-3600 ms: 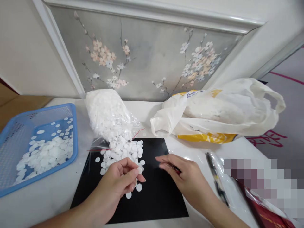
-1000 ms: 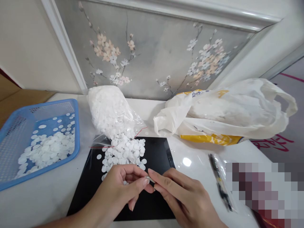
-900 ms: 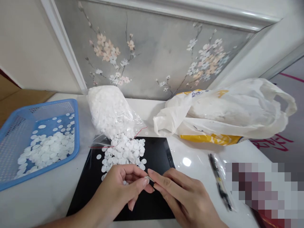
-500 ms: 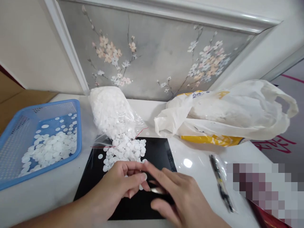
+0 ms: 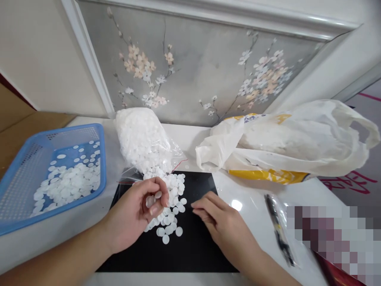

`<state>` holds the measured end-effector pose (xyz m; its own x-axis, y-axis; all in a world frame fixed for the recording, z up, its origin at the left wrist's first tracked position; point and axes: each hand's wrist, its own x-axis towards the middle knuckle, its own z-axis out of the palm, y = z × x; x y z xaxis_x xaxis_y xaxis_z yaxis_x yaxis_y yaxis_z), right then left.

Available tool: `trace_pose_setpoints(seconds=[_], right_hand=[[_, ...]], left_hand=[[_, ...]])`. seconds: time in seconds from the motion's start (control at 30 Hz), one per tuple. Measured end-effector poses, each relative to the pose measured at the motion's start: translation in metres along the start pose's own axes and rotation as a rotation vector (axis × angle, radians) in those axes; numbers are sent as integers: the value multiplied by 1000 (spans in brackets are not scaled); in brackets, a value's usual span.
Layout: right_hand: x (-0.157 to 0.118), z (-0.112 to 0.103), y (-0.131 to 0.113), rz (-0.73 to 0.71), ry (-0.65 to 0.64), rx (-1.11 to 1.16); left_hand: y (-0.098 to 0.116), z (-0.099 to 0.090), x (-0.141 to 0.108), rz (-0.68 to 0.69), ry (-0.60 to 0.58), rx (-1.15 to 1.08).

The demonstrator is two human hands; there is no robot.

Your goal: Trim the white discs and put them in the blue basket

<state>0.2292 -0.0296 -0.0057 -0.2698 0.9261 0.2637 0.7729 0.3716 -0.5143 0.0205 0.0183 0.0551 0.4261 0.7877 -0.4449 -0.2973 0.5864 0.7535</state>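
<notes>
Moved apart now, my left hand (image 5: 133,214) holds white dots (image 5: 150,201), blocking some of the pile (image 5: 175,185). My right hand (image 5: 224,224) has a narrow grip, its palm hidden.

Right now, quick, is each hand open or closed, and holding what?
Left hand: loosely closed, holding a few white discs.
Right hand: closed, fingertips together; whether it holds anything can't be told.

White discs (image 5: 179,231): small, round, thin. Main group loosely heaped, overlapping, on upper-middle part of black board (image 5: 184,254); several single discs near its centre. Few more within left hand (image 5: 133,210), above board's left part.
</notes>
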Motion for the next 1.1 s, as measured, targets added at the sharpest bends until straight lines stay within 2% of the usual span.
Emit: trace_pose_setpoints(seconds=[0.17,0.23,0.33,0.43,0.53,0.67,0.8,0.97,1.1], right_hand=[[5,21,-5,-77,4,-34],[4,21,-5,-56,16,-7],[3,14,-6,1,33,52],[3,3,-9,200,-25,259],[4,-5,-16,462,-145,566],[5,-9,-25,582,-205,772],[5,-9,-24,578,-170,853],[5,-13,-10,456,-79,574],[2,-16,-9,337,-196,393]], left_hand=[[-7,-6,4,10,29,65],[-11,-6,3,22,38,204],[-16,-5,3,58,24,556],[-21,-3,3,81,-11,818],[-26,0,2,83,-49,889],[-32,5,2,60,-62,925],[-32,10,3,34,-50,935],[-30,5,2,172,32,987],[-28,-2,4,205,93,833]])
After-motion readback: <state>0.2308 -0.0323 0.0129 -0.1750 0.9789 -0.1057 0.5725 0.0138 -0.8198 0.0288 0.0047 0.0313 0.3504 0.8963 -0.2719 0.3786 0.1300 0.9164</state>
